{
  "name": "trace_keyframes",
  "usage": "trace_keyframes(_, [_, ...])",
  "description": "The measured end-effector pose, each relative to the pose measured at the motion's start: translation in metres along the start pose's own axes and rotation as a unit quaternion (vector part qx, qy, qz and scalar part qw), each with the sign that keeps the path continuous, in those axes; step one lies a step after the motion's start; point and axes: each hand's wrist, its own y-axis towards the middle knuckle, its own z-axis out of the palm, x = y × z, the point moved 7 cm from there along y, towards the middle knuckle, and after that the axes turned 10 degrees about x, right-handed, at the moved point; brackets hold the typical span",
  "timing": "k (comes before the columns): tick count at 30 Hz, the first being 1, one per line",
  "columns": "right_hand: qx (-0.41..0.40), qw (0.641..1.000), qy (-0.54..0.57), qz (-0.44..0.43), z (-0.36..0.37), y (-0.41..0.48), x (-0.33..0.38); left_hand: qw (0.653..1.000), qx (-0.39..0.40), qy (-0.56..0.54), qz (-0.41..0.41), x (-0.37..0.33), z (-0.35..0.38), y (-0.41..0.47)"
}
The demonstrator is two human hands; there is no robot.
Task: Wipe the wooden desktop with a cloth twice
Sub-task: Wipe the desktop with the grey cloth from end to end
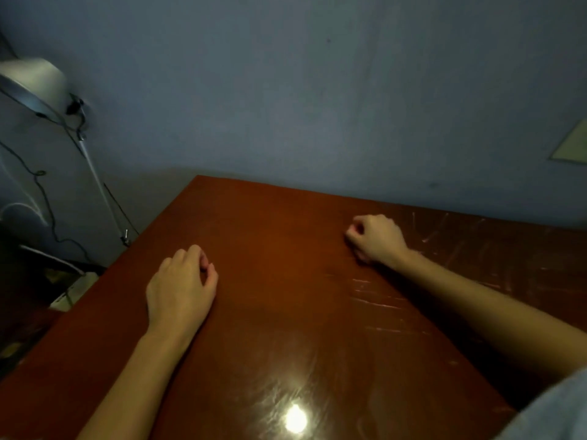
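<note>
Wooden tabletop, glossy, far edge set against a blue wall. Left grip resting near the left edge, fingers loosely curled, holding nothing. Right grip resting near the far edge, curled into a fist, nothing seen inside. Open surface between the two. Scratches toward the right edge. Lamp beyond the far-left corner.

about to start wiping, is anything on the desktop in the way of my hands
Nothing visible is in the way. The wooden desktop carries only the left hand and right hand, resting apart, plus scratches on its right side and a light glare. No cloth is in view.
</note>
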Motion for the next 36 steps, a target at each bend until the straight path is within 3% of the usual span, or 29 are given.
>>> trace_keyframes(3, [-0.038, 0.996, 0.017, 0.084, -0.008, 0.036, -0.029, 1.0, -0.003, 0.0, 0.002, 0.001, 0.0, 0.001])
trace_keyframes(6, [-0.055, 0.994, 0.018, 0.095, -0.005, 0.052, -0.002, 1.0, -0.003, -0.002, 0.008, 0.001, 0.001, 0.001])
trace_keyframes(12, [0.031, 0.993, 0.031, -0.112, 0.022, -0.022, 0.113, 1.0, -0.005, 0.002, 0.008, 0.0, -0.001, 0.0])
trace_keyframes(14, [0.058, 0.98, 0.03, -0.19, 0.023, -0.067, 0.123, 1.0, -0.008, 0.001, 0.009, 0.0, -0.003, -0.001])
trace_keyframes(16, [0.079, 0.974, 0.021, -0.212, 0.021, -0.092, 0.106, 1.0, -0.011, 0.009, 0.016, -0.002, -0.005, -0.003])
trace_keyframes(21, [0.018, 0.998, -0.015, -0.054, -0.002, -0.058, 0.02, 0.999, -0.005, 0.0, 0.044, -0.023, -0.012, -0.012])
trace_keyframes(25, [-0.019, 1.0, 0.006, 0.002, -0.006, -0.028, 0.025, 0.996, 0.031, -0.026, 0.078, -0.054, -0.008, -0.027])
trace_keyframes(28, [-0.001, 0.999, 0.022, -0.035, 0.004, -0.044, 0.07, 0.994, 0.053, -0.023, 0.097, -0.077, -0.004, -0.042])
trace_keyframes(32, [0.043, 0.982, 0.012, -0.182, 0.014, -0.12, 0.119, 0.993, 0.041, -0.012, 0.107, -0.094, -0.01, -0.058])
trace_keyframes(34, [0.067, 0.973, 0.008, -0.219, 0.019, -0.151, 0.11, 0.993, 0.031, -0.013, 0.113, -0.101, -0.013, -0.064])
trace_keyframes(36, [0.073, 0.979, 0.008, -0.192, 0.016, -0.159, 0.077, 0.991, 0.03, -0.014, 0.126, -0.109, -0.012, -0.071])
